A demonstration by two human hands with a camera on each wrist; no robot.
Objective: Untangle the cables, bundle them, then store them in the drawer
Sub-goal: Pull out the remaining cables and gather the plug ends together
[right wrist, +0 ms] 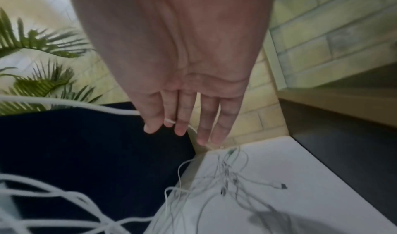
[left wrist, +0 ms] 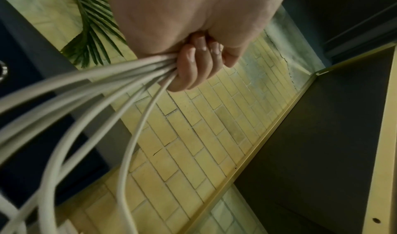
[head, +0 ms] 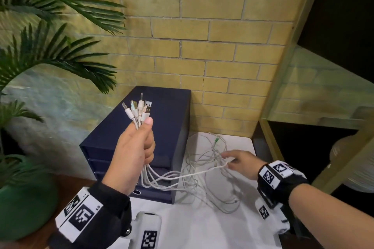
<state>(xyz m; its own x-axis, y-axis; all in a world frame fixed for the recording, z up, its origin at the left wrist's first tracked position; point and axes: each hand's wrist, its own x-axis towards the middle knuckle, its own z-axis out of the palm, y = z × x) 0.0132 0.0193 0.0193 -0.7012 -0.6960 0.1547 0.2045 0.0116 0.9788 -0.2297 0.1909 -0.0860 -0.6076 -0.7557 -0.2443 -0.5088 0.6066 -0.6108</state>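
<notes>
Person's left hand (head: 133, 147) is fisting a bunch of white cables (head: 194, 176), plug ends (head: 139, 108) lined up & fanning above the thumb. Right hand (head: 240, 162), fingers mostly straight, is pinching one strand at the loose tangle on the white table (head: 202, 228). Beyond, dark drawer unit (head: 162, 123) is sitting shut. Untangling looks partway; bundling, storing left.
</notes>
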